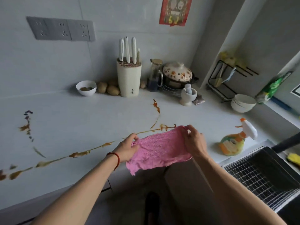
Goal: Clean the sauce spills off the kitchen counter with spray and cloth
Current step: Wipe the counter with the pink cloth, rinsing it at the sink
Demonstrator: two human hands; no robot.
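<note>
Cloth (156,149), pink and fluffy, hangs stretched between your hands over the worktop's (84,114) near edge. Your left hand (128,149) pinches its left corner and your right hand (194,140) grips the upper right corner, fingers curled. Brown sauce spills (78,154) trail across the worktop beyond. Your spray bottle (235,140) lies near the right edge beside the sink (266,176); a knife block (129,78) stands at the back edge.
</note>
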